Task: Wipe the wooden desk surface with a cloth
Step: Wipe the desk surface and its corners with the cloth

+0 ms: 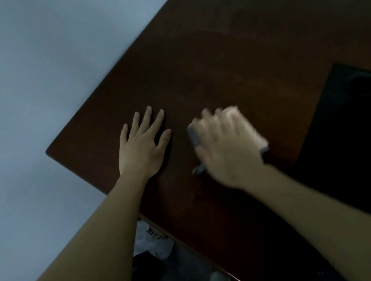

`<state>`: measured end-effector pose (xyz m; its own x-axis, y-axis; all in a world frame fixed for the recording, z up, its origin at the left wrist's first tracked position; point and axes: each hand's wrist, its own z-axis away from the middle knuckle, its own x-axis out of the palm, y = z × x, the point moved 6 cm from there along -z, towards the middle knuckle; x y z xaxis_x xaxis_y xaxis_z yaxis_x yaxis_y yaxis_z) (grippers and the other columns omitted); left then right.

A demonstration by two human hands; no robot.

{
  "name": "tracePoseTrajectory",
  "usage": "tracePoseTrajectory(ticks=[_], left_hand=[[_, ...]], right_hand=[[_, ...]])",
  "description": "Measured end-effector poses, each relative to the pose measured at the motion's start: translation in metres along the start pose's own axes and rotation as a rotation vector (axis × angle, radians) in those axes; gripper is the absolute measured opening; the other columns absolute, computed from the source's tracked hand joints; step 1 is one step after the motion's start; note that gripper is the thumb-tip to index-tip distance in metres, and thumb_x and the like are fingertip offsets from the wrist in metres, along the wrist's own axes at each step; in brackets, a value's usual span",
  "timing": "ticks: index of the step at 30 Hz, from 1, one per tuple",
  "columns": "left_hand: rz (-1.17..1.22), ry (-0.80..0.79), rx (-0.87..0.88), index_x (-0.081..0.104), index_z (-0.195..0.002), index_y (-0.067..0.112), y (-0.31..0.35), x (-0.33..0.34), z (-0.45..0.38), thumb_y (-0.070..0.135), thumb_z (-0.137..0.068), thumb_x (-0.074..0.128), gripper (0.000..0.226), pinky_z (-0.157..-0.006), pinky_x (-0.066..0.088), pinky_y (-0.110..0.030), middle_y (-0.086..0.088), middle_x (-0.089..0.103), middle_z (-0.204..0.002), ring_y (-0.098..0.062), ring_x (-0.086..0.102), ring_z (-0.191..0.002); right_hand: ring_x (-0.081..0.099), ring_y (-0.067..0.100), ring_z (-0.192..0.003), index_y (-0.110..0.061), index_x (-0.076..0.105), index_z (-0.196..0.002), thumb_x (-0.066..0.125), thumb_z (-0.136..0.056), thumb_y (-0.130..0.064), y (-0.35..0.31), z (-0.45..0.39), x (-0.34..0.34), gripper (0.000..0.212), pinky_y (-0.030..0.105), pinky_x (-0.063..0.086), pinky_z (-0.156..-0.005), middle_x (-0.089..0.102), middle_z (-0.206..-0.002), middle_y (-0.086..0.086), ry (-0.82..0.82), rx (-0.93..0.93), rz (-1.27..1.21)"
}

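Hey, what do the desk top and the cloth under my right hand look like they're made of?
Desk: apparently wood or wood veneer, dark reddish-brown, smooth with a dull sheen and faint smears. Cloth: soft fabric, pale with grey edges, bunching under the right hand; motion blur hides its weave.

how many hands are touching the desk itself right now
1. The left hand lies flat on the desk near its left corner. The right hand rests on the cloth, blurred, beside the black mat.
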<state>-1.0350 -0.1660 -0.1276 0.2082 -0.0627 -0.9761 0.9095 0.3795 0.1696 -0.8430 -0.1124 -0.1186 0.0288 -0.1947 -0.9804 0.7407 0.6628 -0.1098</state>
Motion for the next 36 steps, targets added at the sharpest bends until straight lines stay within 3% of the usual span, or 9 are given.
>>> tracePoseTrajectory(ticks=[3,8,11,15,18,20,26,32,36], left_hand=[[0.002,-0.012,-0.004,0.004,-0.158,0.047,0.0,0.0,0.0,0.06,-0.103,0.018,0.058,-0.125,-0.004,-0.04,0.014,-0.004,-0.168,-0.011,-0.01,-0.154],[0.002,-0.001,0.003,0.005,-0.158,0.046,0.001,-0.001,0.001,0.059,-0.104,0.018,0.058,-0.125,-0.005,-0.04,0.013,-0.003,-0.168,-0.011,-0.01,-0.154],[-0.003,-0.016,0.001,0.004,-0.158,0.046,0.001,0.0,0.0,0.059,-0.104,0.019,0.058,-0.124,-0.005,-0.04,0.013,-0.004,-0.168,-0.012,-0.01,-0.154],[-0.01,-0.019,-0.003,0.005,-0.158,0.045,-0.001,0.001,-0.002,0.058,-0.104,0.021,0.058,-0.124,-0.005,-0.041,0.013,-0.004,-0.169,-0.012,-0.009,-0.155],[0.01,-0.029,0.003,0.006,-0.158,0.045,-0.001,0.002,-0.003,0.058,-0.105,0.022,0.057,-0.125,-0.005,-0.041,0.013,-0.003,-0.169,-0.012,-0.009,-0.154],[0.02,-0.034,0.015,0.006,-0.158,0.046,-0.001,0.002,-0.003,0.059,-0.104,0.022,0.057,-0.125,-0.005,-0.042,0.013,-0.003,-0.169,-0.011,-0.009,-0.154],[0.014,-0.027,0.013,0.006,-0.158,0.045,0.0,-0.001,-0.003,0.058,-0.104,0.021,0.057,-0.125,-0.006,-0.041,0.013,-0.003,-0.169,-0.012,-0.01,-0.154],[-0.012,-0.006,0.018,0.005,-0.158,0.045,-0.001,0.001,-0.003,0.059,-0.104,0.02,0.058,-0.125,-0.003,-0.042,0.012,-0.003,-0.169,-0.013,-0.009,-0.155],[-0.022,-0.025,0.006,0.004,-0.158,0.046,0.001,0.001,-0.003,0.058,-0.104,0.021,0.058,-0.125,-0.003,-0.043,0.012,-0.003,-0.169,-0.013,-0.008,-0.155]], right_hand=[[0.011,0.032,-0.157,-0.023,0.018,-0.163,0.029,-0.105,-0.051,-0.059,0.069,0.017,0.066,0.052,0.003,-0.126,0.015,-0.17,0.009,-0.016,-0.213,-0.021],[0.017,0.025,-0.156,-0.029,0.026,-0.162,0.034,-0.104,-0.051,-0.037,0.102,0.029,0.062,0.051,0.014,-0.126,0.022,-0.169,0.003,-0.064,-0.444,0.012],[0.003,0.023,-0.158,-0.032,0.012,-0.163,0.016,-0.104,-0.057,-0.016,0.073,0.024,0.064,0.05,0.004,-0.127,0.009,-0.172,0.001,-0.122,-0.347,0.032],[0.007,0.031,-0.157,-0.026,0.012,-0.163,0.011,-0.102,-0.054,-0.035,0.045,0.013,0.067,0.054,0.005,-0.126,0.009,-0.171,0.008,-0.021,-0.049,-0.004],[0.001,0.032,-0.157,-0.025,0.009,-0.163,0.023,-0.105,-0.054,-0.08,0.072,0.023,0.067,0.054,-0.004,-0.124,0.004,-0.171,0.009,-0.021,-0.123,-0.029],[0.007,0.032,-0.157,-0.026,0.02,-0.163,0.032,-0.105,-0.053,-0.093,0.103,0.028,0.065,0.054,0.002,-0.126,0.012,-0.171,0.008,-0.031,-0.238,-0.051],[0.01,0.029,-0.157,-0.031,0.022,-0.162,0.021,-0.106,-0.052,-0.045,0.125,0.039,0.06,0.056,0.013,-0.125,0.015,-0.171,0.005,-0.149,-0.431,0.015],[-0.013,0.024,-0.157,-0.041,-0.009,-0.16,0.007,-0.101,-0.061,0.019,0.036,0.003,0.063,0.05,-0.006,-0.126,-0.01,-0.171,-0.001,-0.158,-0.02,0.031],[0.005,0.031,-0.157,-0.029,0.011,-0.163,0.021,-0.105,-0.055,-0.023,0.055,0.013,0.065,0.053,0.003,-0.126,0.009,-0.172,0.004,-0.071,-0.023,-0.001]])
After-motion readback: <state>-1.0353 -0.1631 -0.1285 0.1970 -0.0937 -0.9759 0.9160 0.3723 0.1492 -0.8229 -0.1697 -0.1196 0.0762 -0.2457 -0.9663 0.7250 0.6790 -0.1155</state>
